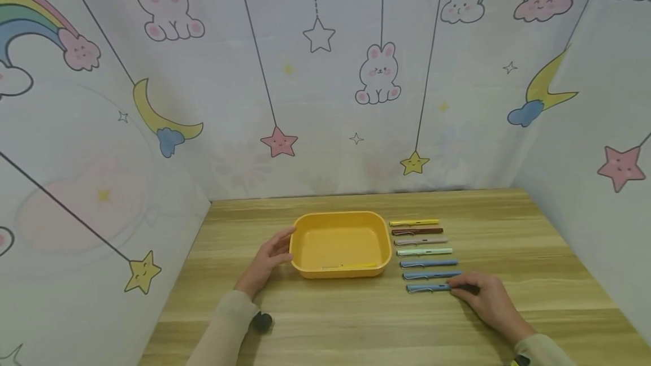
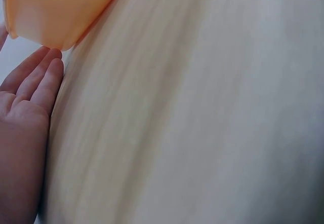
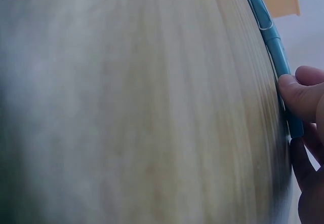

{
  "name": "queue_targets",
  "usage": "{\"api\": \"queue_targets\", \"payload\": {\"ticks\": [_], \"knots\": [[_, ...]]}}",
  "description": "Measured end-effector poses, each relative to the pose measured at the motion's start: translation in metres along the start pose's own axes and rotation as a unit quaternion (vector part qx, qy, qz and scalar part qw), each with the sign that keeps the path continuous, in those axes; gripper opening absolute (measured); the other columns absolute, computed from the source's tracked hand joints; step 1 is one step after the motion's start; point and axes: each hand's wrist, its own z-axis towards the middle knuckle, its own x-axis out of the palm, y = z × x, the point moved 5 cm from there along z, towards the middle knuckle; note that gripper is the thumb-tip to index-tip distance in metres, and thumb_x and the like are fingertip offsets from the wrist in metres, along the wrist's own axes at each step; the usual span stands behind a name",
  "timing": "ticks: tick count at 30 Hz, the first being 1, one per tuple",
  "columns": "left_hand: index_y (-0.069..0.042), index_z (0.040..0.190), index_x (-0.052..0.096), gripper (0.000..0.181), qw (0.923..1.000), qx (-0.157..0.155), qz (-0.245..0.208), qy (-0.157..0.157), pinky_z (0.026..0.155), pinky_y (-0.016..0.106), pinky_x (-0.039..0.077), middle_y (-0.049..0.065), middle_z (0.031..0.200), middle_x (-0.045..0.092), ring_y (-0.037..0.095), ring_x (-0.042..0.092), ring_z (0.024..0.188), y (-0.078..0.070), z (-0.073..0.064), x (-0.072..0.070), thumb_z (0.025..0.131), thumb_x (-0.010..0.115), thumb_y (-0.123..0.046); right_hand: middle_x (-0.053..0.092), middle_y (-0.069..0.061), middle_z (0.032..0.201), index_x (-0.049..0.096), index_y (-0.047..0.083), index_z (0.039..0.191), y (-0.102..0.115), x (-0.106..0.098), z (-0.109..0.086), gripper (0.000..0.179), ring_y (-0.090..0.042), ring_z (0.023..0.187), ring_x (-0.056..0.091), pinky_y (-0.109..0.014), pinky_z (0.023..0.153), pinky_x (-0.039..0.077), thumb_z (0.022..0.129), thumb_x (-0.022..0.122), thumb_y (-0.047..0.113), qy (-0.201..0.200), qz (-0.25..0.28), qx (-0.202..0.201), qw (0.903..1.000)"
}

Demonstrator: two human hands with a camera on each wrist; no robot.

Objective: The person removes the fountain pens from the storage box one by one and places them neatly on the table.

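A yellow-orange plastic tray lies on the table. At its left end my left hand touches the rim, its fingers extended; in the left wrist view they reach the tray's wall. Inside the tray, a thin yellow pen-like item lies along the near side, partly hidden. My right hand pinches the right end of the nearest blue pen between thumb and fingers. The right wrist view shows this pen on or close to the tabletop, its wire clip at the far end.
Right of the tray several capped pens lie in a column: yellow, dark brown, pale pink, mint green, and blue ones nearer me. The wooden table meets patterned curtains at the back and sides.
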Motion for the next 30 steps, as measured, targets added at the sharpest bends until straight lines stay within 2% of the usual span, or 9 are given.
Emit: {"api": "queue_targets", "payload": {"ticks": [10, 20, 23, 26, 30], "knots": [[-0.018, 0.16, 0.044, 0.064, 0.9999, -0.008, -0.006, -0.002, 0.121, 0.054, 0.033, 0.018, 0.163, 0.044, 0.038, 0.044, 0.148, 0.0, -0.001, 0.001, 0.101, 0.069, -0.013, 0.08, 0.007, 0.094, 0.082, 0.022, 0.09, -0.001, 0.001, -0.001, 0.037, -0.002, 0.089, 0.072, -0.004, 0.083, 0.048, 0.069, 0.091, -0.007, 0.005, 0.004, 0.009, 0.9999], [-0.018, 0.16, 0.045, 0.063, 0.9999, -0.008, -0.01, 0.002, 0.12, 0.042, 0.037, 0.015, 0.163, 0.044, 0.035, 0.042, 0.15, -0.001, -0.002, 0.001, 0.101, 0.068, -0.013, 0.08, 0.005, 0.095, 0.082, 0.02, 0.091, 0.001, -0.002, -0.002, 0.035, 0.0, 0.09, 0.072, -0.004, 0.083, 0.048, 0.069, 0.091, -0.006, -0.002, 0.013, 0.007, 0.9999], [-0.016, 0.16, 0.044, 0.063, 0.9999, -0.007, -0.009, 0.002, 0.12, 0.042, 0.036, 0.015, 0.164, 0.043, 0.035, 0.041, 0.151, 0.0, -0.001, 0.0, 0.102, 0.068, -0.012, 0.08, 0.002, 0.095, 0.082, 0.017, 0.092, 0.002, -0.005, -0.001, 0.031, 0.002, 0.091, 0.071, -0.007, 0.08, 0.052, 0.072, 0.091, -0.004, 0.001, 0.019, 0.027, 0.9994], [-0.015, 0.16, 0.044, 0.063, 0.9999, -0.005, -0.01, 0.001, 0.12, 0.042, 0.036, 0.015, 0.164, 0.043, 0.035, 0.041, 0.151, 0.001, 0.0, 0.0, 0.102, 0.067, -0.01, 0.081, 0.0, 0.099, 0.082, 0.016, 0.098, 0.0, -0.011, 0.003, 0.024, 0.002, 0.095, 0.07, -0.014, 0.081, 0.056, 0.079, 0.09, 0.003, 0.011, 0.021, 0.071, 0.9972], [-0.013, 0.16, 0.043, 0.063, 0.9999, 0.001, -0.011, 0.002, 0.117, 0.034, 0.04, 0.017, 0.164, 0.042, 0.037, 0.041, 0.151, 0.0, 0.0, 0.0, 0.102, 0.067, -0.009, 0.08, -0.003, 0.111, 0.081, 0.014, 0.11, 0.0, -0.017, 0.011, 0.023, 0.004, 0.103, 0.066, -0.016, 0.087, 0.055, 0.087, 0.086, 0.012, 0.025, 0.031, 0.113, 0.9929]]}}
